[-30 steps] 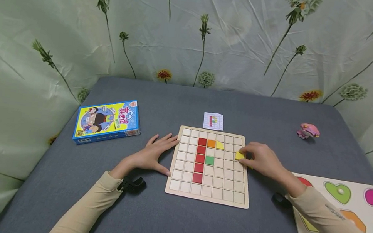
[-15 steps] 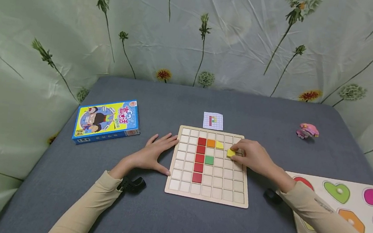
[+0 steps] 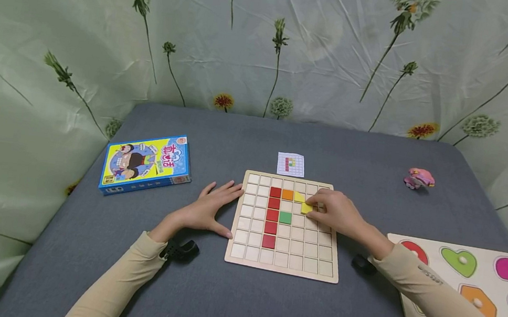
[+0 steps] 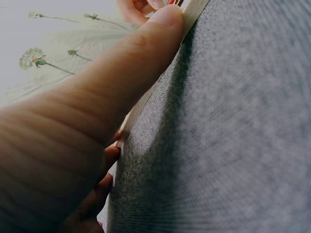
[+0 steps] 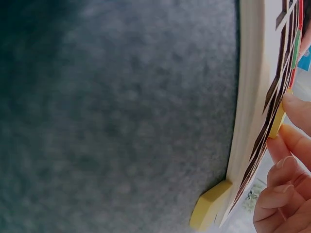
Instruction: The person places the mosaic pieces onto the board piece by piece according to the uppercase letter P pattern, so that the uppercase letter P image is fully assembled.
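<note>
A wooden grid board (image 3: 281, 271) lies on the table. Several red tiles (image 3: 272, 215) form a column on it, with an orange tile (image 3: 287, 195), a yellow tile (image 3: 299, 197) and a green tile (image 3: 285, 218) to their right. My right hand (image 3: 337, 211) pinches another yellow tile (image 3: 306, 209) between thumb and finger, low over the grid, just below and right of the placed yellow one. In the right wrist view that held tile (image 5: 277, 121) is tilted. My left hand (image 3: 207, 210) is spread, thumb and fingertips touching the board's left edge.
A small printed grid card (image 3: 290, 164) lies behind the board. A blue and yellow box (image 3: 147, 165) is at left, a pink toy (image 3: 419, 179) at back right. A shape puzzle board (image 3: 440, 266) lies under the right forearm. Another yellow piece (image 5: 210, 206) sits beside the grid board.
My right hand has carried the yellow tile leftward from the board's right edge to beside the placed yellow tile. The left hand has stayed still.
</note>
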### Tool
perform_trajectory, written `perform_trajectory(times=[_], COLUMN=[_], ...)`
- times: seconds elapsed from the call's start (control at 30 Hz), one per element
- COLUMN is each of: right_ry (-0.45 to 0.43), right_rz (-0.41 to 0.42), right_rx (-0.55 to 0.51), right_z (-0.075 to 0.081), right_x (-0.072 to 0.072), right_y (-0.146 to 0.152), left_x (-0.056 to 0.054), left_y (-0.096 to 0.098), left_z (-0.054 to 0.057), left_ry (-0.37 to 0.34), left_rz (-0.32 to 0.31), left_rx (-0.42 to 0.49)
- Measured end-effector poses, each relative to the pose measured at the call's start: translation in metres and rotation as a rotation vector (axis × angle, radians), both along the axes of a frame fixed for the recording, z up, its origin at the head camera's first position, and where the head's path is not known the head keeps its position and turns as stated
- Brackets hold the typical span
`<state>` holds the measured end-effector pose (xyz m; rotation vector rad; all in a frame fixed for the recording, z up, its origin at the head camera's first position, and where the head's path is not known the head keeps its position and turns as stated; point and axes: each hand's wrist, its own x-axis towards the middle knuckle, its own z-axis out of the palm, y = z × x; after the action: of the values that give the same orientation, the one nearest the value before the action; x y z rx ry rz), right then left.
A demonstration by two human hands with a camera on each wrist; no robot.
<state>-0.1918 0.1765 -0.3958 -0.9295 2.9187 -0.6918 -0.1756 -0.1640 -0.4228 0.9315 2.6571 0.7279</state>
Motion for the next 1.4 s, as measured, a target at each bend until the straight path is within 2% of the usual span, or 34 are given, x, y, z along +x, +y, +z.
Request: perform_trajectory(times=[0.43, 0.8, 1.13, 1.4], right_ry=[0.054, 0.041, 0.044, 0.061], right_rz=[0.032, 0.027, -0.024, -0.055], right_rx=[-0.002, -0.025, -0.079, -0.104], right_z=[-0.003, -0.002, 0.002, 0.001], right_x=[-0.002, -0.002, 0.001, 0.006], right_y=[-0.009, -0.013, 0.005, 0.03], left_x=[0.001, 0.0, 0.001, 0.0], left_y=[0.0, 0.001, 0.0, -0.002], left_z=[0.0, -0.002, 0.002, -0.001], left_ry=[0.004, 0.006, 0.0, 0.04], left_rz=[-0.004, -0.005, -0.007, -0.026], left_rx=[0.0, 0.002, 0.009, 0.057])
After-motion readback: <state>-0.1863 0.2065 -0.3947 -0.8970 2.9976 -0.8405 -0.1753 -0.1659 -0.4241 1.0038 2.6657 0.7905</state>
